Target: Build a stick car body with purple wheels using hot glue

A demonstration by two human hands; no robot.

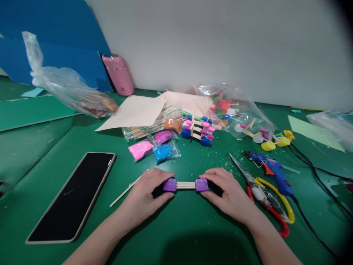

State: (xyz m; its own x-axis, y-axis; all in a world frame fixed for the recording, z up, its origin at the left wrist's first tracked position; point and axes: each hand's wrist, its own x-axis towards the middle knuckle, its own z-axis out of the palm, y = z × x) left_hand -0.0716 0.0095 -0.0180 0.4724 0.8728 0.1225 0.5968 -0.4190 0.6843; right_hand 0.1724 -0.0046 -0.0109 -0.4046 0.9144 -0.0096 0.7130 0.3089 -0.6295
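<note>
Two thin wooden sticks lie side by side on the green table, each end capped by a purple clay block. My left hand pinches the left purple block between thumb and fingers. My right hand pinches the right purple block the same way. Both hands rest on the table near its front edge. A loose wooden stick lies partly under my left hand.
A black phone lies at the left. Scissors and a blue glue gun with a black cord lie at the right. Behind are clay packets, a stick-and-clay model, plastic bags, paper sheets and a pink bottle.
</note>
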